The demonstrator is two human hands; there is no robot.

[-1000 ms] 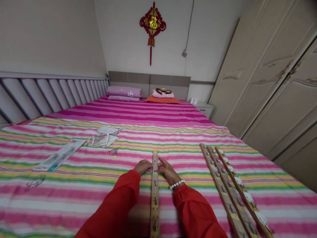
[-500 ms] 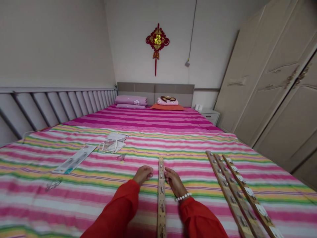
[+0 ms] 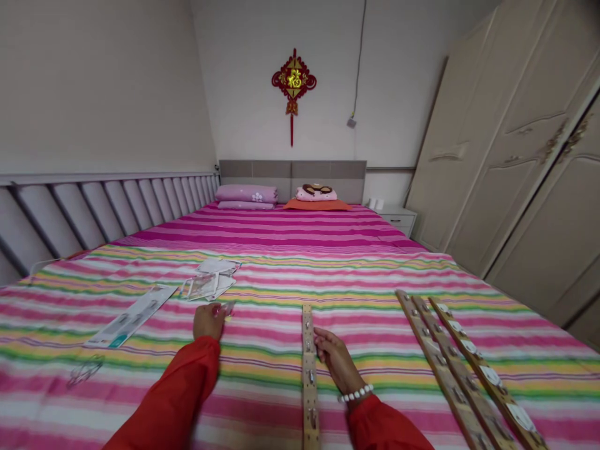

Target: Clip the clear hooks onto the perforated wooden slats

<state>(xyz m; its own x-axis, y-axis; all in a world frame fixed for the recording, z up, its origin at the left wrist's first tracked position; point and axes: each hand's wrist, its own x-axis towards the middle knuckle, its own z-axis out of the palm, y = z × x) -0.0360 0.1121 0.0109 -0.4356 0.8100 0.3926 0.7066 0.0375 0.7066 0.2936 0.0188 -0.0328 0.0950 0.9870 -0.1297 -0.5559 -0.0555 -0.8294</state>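
A long wooden strip (image 3: pixel 309 375) with metal hooks lies lengthwise on the striped bedspread (image 3: pixel 356 294) in front of me. My right hand (image 3: pixel 332 353) rests against its right side near the far end, fingers curled on the strip. My left hand (image 3: pixel 209 320) is stretched out to the left and closes on a small clear packet (image 3: pixel 228 308) lying on the bedspread. Both arms wear red sleeves, and a white bead bracelet (image 3: pixel 356 394) is on my right wrist.
Three more hook strips (image 3: pixel 462 369) lie side by side at the right. Clear packets (image 3: pixel 209 282), a long package card (image 3: pixel 131 315) and a wire piece (image 3: pixel 84 370) lie at the left. Pillows (image 3: pixel 246 194) sit at the headboard; a wardrobe (image 3: pixel 525 162) stands right.
My left hand left the strip and moved out to the left onto the small packet. My right hand stayed on the strip. The camera tilted slightly.
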